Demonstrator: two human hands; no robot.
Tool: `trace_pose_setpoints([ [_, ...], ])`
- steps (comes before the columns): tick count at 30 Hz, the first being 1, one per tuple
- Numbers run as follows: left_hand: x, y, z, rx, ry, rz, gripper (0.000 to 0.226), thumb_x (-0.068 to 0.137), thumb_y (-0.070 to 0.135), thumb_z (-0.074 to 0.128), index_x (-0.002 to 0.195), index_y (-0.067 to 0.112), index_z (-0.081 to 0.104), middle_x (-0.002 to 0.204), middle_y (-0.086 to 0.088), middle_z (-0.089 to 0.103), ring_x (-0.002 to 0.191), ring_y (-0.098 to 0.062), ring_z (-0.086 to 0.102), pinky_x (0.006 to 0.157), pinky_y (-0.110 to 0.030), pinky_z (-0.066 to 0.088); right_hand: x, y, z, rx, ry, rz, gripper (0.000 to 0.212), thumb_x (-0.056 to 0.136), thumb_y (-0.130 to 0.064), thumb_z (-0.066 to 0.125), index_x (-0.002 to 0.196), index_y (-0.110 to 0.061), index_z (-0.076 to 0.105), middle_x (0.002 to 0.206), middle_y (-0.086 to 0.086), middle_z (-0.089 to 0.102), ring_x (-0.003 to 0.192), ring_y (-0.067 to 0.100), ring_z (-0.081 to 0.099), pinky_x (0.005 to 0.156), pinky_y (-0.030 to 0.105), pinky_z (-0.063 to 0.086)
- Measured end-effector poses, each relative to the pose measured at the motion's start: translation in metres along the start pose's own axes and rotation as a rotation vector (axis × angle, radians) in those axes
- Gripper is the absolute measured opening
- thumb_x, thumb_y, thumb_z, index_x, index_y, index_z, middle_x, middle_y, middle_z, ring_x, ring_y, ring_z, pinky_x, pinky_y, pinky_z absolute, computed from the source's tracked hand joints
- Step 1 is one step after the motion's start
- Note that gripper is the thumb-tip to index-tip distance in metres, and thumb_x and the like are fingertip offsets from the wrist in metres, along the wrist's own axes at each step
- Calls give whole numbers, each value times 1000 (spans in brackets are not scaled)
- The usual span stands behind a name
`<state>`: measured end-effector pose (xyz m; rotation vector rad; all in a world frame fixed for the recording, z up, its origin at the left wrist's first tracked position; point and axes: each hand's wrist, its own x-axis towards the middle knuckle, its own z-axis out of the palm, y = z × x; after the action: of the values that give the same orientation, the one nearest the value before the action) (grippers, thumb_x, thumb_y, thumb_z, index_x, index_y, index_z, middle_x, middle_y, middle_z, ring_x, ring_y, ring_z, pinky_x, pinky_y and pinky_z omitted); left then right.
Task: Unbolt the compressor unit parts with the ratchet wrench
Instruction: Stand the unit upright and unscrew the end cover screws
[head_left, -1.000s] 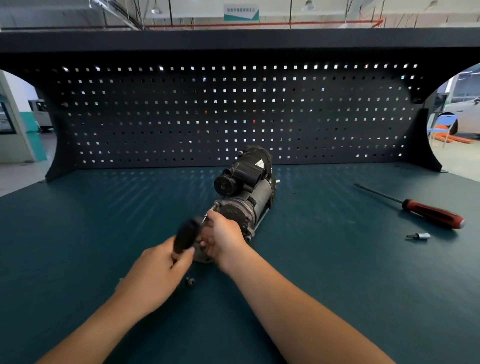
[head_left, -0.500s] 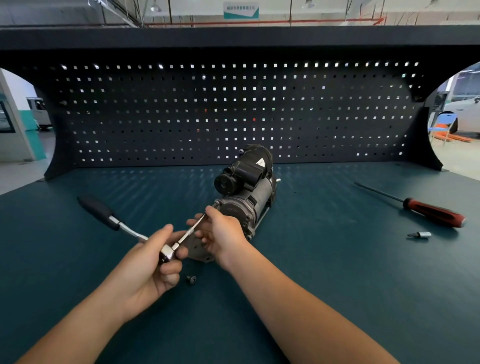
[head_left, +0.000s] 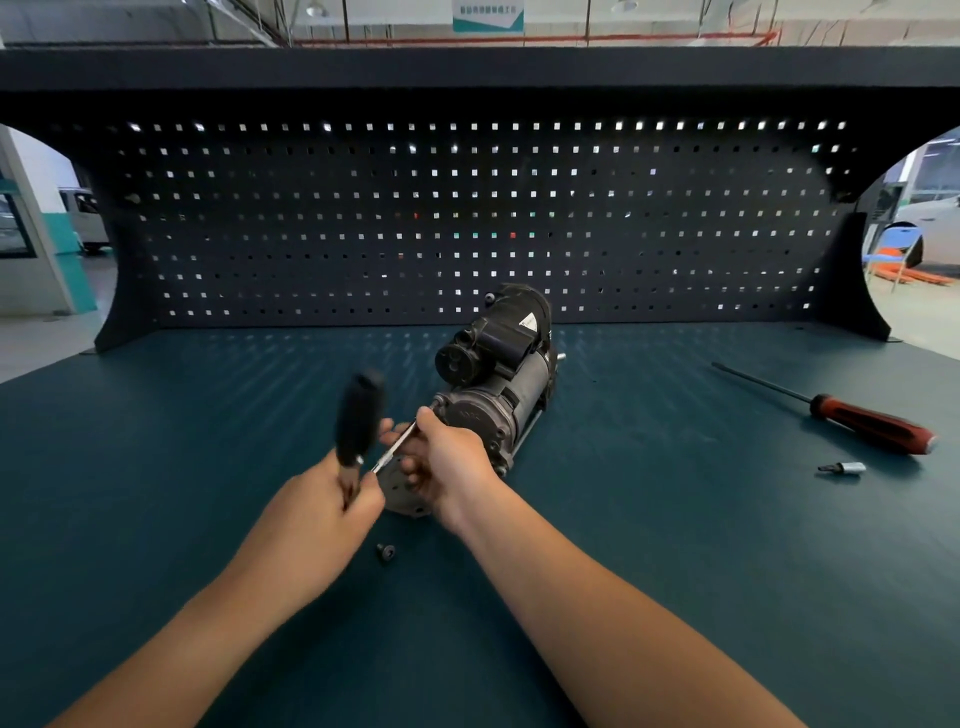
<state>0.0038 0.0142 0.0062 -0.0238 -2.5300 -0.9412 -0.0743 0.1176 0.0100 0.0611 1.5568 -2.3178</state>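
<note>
- The left hand (head_left: 317, 512) reaches in from the lower left with its back to the camera. Its fingers are curled tightly around the ratchet wrench (head_left: 358, 415) near the head end.
- The wrench's black handle rises from that fist and tilts slightly right. It is blurred.
- The right hand (head_left: 449, 462) comes in from the lower right, forearm stretched across the bench. Its thumb and fingers pinch a thin silver extension bar (head_left: 397, 447), which slants from the wrench head up towards the compressor.
- The compressor unit (head_left: 493, 384) lies on its side at the middle of the bench. It is a dark grey and black cylinder, its near end just beyond the right hand and its far end towards the back panel.
- A round end plate (head_left: 397, 493) sits at the near end, touching the right hand's lower fingers.
- A small loose bolt (head_left: 385, 552) lies on the bench just in front of the hands.
- The workbench (head_left: 675, 545) has a dark teal top. Behind it stands a black pegboard (head_left: 467, 218) with daylight showing through the square holes.
- On the right of the bench lie a screwdriver (head_left: 872, 423) with a red and black handle and, near it, a small silver bit socket (head_left: 844, 468).
- Beyond the bench is a workshop hall with parked vehicles on both sides and a blue chair (head_left: 896, 248) on the right.
- A teal and white hanging sign (head_left: 487, 15) shows at the top; its writing is too small to read.
- A white triangular label (head_left: 527, 323) sits on the compressor's black housing; its marking is unreadable.
</note>
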Motion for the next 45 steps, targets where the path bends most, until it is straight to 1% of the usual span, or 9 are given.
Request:
trace_pose_setpoints([
  [4,-4,-3,0,265,59,146,56,86,18,48,132,50,37,45,8,46,43,-6,42,42,-18,30,1,-1,0,77,-46,85,34,100,-29,37,81,-8,56,76,6,61,81,22,54,95,37,49],
  [8,5,-7,8,-309,29,-147,25,96,19,43,115,24,58,44,6,49,35,-7,34,41,-23,32,-2,-3,2,83,-50,84,30,101,-26,34,84,-10,51,62,1,67,35,6,47,37,13,36],
  [14,8,3,-4,-1391,-142,-738,37,94,40,41,87,8,58,51,0,50,26,-1,27,26,-9,22,-3,-5,1,130,-84,81,26,100,-25,36,84,-10,50,60,2,68,32,5,47,36,13,35],
  [18,8,5,-6,-1612,-148,-813,29,87,34,50,74,10,44,50,4,42,24,-2,27,24,-10,19,-2,-3,2,81,-77,52,24,100,-24,38,83,-12,50,81,4,68,33,3,46,37,12,35],
  [21,7,5,-3,-1389,-193,-692,4,80,14,51,77,10,52,48,5,39,25,0,24,26,-9,19,1,-2,1,58,-69,33,25,100,-24,39,81,-13,51,74,-1,69,33,1,45,37,12,34],
  [28,5,0,-3,-668,-71,-312,32,85,-5,47,100,17,64,51,-4,54,33,-8,31,33,-16,27,2,1,2,47,-65,16,27,101,-24,37,83,-12,52,55,-7,68,32,1,45,35,12,34],
  [36,6,-14,-1,132,15,13,19,87,17,47,100,16,60,67,1,57,63,-16,54,64,-35,46,-1,0,2,59,-66,30,27,102,-23,32,83,-12,49,44,-6,59,29,3,44,35,11,33],
  [40,5,-11,1,-305,-85,-77,24,92,14,51,106,31,60,61,0,63,41,-7,42,43,-17,37,1,0,3,61,-41,61,25,100,-22,35,85,-11,51,56,-1,64,29,4,45,35,11,32],
  [45,13,-3,-5,-1449,-147,-774,25,93,29,44,91,7,56,53,-2,56,25,-1,27,25,-11,21,3,0,4,30,-31,49,22,100,-24,37,96,-10,53,97,10,70,31,4,45,36,13,32],
])
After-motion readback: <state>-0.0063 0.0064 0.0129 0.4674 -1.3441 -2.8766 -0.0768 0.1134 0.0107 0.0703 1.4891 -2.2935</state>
